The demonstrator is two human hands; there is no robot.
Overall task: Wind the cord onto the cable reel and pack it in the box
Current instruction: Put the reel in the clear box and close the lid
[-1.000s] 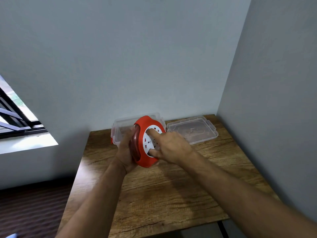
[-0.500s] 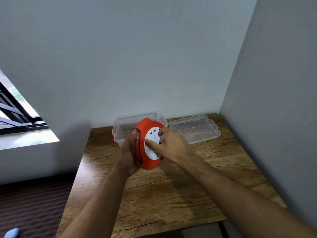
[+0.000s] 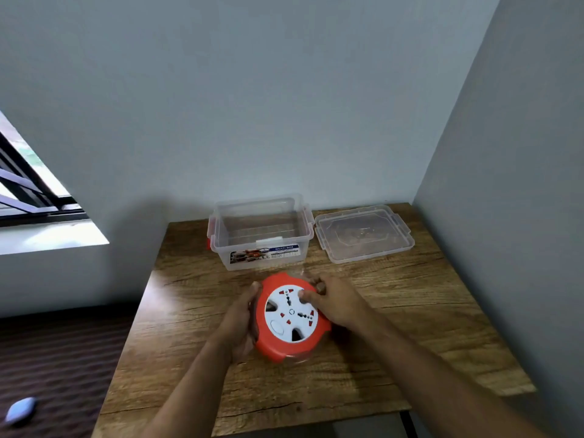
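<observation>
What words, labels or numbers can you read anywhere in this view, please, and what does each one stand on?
"MULTI BOX": white letters on a blue band of the label on the front wall of the clear box.
The rest of that label, small pictures and fine print: too small and blurred to read.
Cable reel, white socket face: only socket holes and red marks, no readable text.
Lid: no text legible.

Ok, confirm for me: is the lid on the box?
No, the lid lies flat on the table, beside the open box.
</observation>
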